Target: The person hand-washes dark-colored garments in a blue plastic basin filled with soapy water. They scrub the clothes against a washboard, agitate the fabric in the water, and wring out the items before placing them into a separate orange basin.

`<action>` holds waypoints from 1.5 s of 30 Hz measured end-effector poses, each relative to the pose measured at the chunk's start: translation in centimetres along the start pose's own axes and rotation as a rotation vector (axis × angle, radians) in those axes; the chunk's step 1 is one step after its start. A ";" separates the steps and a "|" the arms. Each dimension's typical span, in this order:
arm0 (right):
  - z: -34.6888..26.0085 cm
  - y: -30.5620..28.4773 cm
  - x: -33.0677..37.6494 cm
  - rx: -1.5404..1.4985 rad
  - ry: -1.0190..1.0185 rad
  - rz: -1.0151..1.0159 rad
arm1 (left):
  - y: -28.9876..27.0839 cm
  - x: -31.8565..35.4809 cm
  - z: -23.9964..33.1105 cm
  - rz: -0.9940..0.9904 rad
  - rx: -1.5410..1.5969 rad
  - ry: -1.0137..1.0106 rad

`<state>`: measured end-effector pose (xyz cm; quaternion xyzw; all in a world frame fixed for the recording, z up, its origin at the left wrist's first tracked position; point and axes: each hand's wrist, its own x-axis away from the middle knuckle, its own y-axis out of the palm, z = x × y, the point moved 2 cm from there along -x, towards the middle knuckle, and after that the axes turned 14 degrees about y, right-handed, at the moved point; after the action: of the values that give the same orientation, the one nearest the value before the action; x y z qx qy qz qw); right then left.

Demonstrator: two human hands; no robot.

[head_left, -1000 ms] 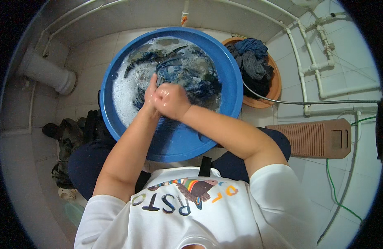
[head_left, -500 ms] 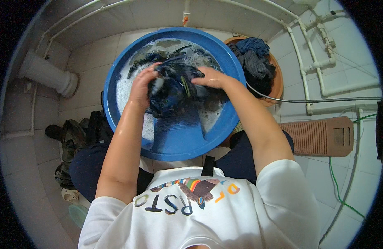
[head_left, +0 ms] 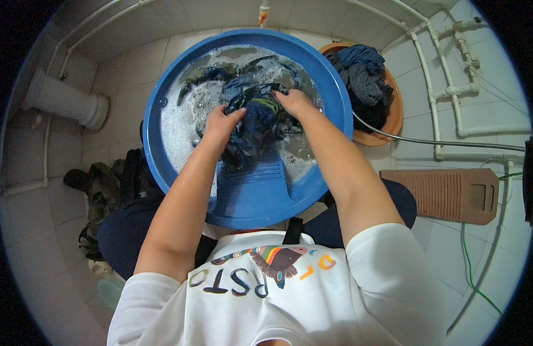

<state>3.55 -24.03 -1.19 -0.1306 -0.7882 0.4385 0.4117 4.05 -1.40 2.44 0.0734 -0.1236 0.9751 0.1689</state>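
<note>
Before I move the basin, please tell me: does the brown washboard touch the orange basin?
Apart. The head view shows a strip of pale floor between the top edge of the brown washboard and the orange basin.

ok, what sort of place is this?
Likely a home bathroom or laundry corner, though I can't be sure: exposed white pipes, a big blue tub holding dark clothes in suds, and a brown washboard off to the right.
</note>
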 end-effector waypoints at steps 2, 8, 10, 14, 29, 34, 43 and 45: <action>0.7 -0.3 -2.2 0.032 0.073 -0.122 | -0.5 -0.2 0.2 0.153 0.235 -0.119; -0.2 0.3 -0.8 0.133 0.077 0.129 | -1.1 -2.0 -3.8 0.198 0.306 0.001; 0.0 0.1 -2.0 0.258 0.039 0.048 | -0.8 -1.7 -2.5 0.189 0.342 0.070; -1.4 -1.8 2.4 -0.175 -0.375 0.374 | -0.7 -1.2 -0.4 0.143 0.721 0.012; -7.7 -0.3 14.3 -0.389 -0.684 0.457 | 1.9 2.1 3.5 0.242 0.867 -0.312; -7.8 1.0 18.9 -0.261 -0.976 0.305 | 1.0 1.8 -1.8 0.068 0.884 -0.191; -2.2 -4.6 0.7 -0.119 -0.128 0.268 | 1.6 0.6 2.8 0.160 0.532 -0.167; -0.1 -1.7 -0.9 -0.098 -0.134 0.273 | 1.7 0.1 2.2 0.191 0.419 -0.050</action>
<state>4.43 -25.43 -0.30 -0.2270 -0.8093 0.4589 0.2879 3.57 -3.48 4.16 0.1190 0.0709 0.9889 0.0540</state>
